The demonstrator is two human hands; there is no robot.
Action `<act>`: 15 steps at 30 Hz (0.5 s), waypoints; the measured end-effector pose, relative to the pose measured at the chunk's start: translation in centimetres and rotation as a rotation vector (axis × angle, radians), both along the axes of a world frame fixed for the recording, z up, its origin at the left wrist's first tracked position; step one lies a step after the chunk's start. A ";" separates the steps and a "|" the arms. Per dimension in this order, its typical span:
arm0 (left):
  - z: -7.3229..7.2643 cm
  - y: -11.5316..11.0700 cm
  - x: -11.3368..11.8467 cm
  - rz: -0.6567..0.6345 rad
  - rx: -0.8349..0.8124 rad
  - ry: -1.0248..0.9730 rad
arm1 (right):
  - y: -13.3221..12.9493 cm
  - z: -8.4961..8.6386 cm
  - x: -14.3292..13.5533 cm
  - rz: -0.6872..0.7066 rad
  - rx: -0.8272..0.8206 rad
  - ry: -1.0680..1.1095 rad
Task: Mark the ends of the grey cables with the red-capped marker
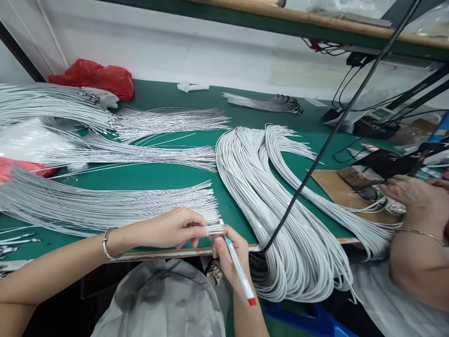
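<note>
My left hand (182, 227) pinches the ends of several thin white wires (213, 229) over the table's front edge. Close beside it on the right, my right hand (231, 248) has its fingers closed at the other side of these short ends and also holds a white pen (240, 269) with a red end, which slants down across the palm. Just behind my hands lies a broad bundle of grey wires (140, 203), its cut ends near my fingers. A large bundle of white cables (259, 187) bends over the table edge to the right.
More wire bundles (168, 124) and a red bag (94, 78) lie at the back left. A black cable (329, 140) hangs diagonally across the view. At the right, another person's hands (407, 192) work over cardboard (333, 187). A shelf (245, 18) spans the top.
</note>
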State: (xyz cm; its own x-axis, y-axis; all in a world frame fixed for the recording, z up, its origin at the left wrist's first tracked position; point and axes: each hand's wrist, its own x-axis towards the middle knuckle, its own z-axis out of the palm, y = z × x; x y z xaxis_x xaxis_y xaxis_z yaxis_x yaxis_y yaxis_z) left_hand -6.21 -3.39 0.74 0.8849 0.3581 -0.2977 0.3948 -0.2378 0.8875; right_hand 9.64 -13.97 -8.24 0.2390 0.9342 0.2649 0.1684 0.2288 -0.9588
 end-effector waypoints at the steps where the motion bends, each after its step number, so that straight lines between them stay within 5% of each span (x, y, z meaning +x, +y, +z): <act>1: 0.0 -0.1 0.0 -0.014 -0.001 0.014 | 0.1 0.0 -0.1 0.035 -0.030 0.029; 15: 1.0 -0.7 0.0 -0.079 0.395 0.026 | 0.3 1.1 0.0 0.064 -0.080 0.011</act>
State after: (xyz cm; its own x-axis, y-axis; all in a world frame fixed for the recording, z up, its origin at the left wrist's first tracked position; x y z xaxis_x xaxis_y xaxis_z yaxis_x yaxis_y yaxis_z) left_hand -6.21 -4.12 1.78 0.9084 0.3805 -0.1733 0.3825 -0.5892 0.7117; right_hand 9.69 -13.68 -7.15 0.1806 0.9656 0.1871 0.1455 0.1619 -0.9760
